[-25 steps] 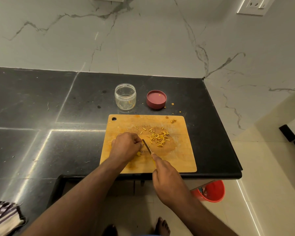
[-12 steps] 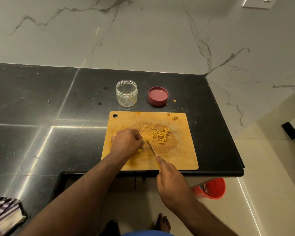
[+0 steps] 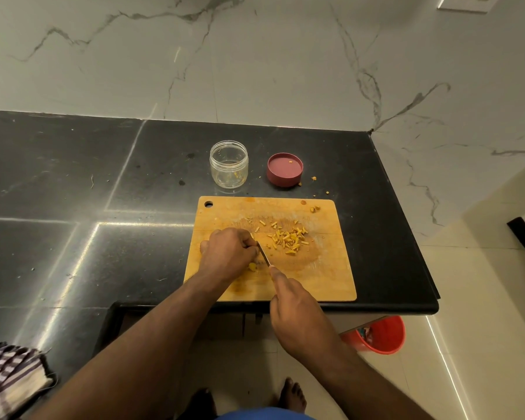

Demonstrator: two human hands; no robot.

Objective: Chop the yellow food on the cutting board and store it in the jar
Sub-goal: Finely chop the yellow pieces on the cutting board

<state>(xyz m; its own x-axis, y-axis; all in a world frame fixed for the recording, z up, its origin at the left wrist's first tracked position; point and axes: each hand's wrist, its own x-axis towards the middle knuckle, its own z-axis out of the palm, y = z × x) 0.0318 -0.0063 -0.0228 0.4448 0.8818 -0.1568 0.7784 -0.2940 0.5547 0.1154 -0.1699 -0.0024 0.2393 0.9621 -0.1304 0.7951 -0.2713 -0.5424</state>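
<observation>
A wooden cutting board lies near the counter's front edge. A heap of chopped yellow food sits at its middle. My left hand is curled over the board's left part, fingers holding a piece of yellow food that is mostly hidden; a small yellow bit shows beside it. My right hand grips a knife whose blade rests against my left fingers. An open clear jar stands behind the board, a few yellow scraps inside.
The jar's red lid lies upside down to the jar's right, with yellow crumbs around it. The black counter ends just right of the board. A red bucket stands on the floor below. A checked cloth lies at lower left.
The blade has shifted slightly along the food under my left fingers. Both hands stay in place on the board; the camera tilted a little.
</observation>
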